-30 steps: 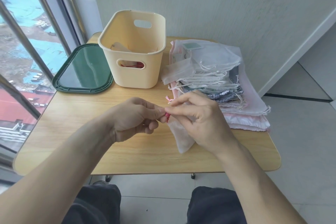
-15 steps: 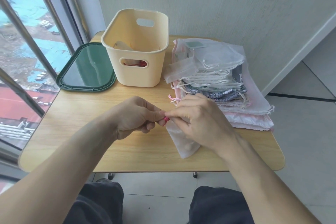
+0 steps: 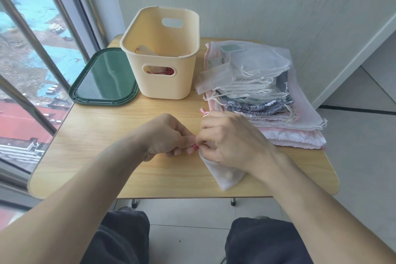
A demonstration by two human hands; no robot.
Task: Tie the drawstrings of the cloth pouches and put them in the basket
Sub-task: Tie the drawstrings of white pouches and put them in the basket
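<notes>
A small white cloth pouch [image 3: 225,174] lies on the wooden table [image 3: 102,169] near its front edge, mostly under my right hand. Its red drawstring [image 3: 195,146] shows between my fingertips. My left hand [image 3: 169,135] pinches the string from the left. My right hand [image 3: 229,139] pinches it from the right at the pouch's neck. A cream plastic basket [image 3: 165,83] stands behind, with pouches inside it showing through the handle slot. A stack of several untied pouches [image 3: 257,90] lies to its right.
A dark green lid [image 3: 105,79] lies flat to the left of the basket. A window with metal bars runs along the left. A wall stands close behind the table. My knees are under the table's front edge.
Both hands stay at the red drawstring with small finger movements and have sunk slightly toward the table. The pouch now lies lower under my right hand.
</notes>
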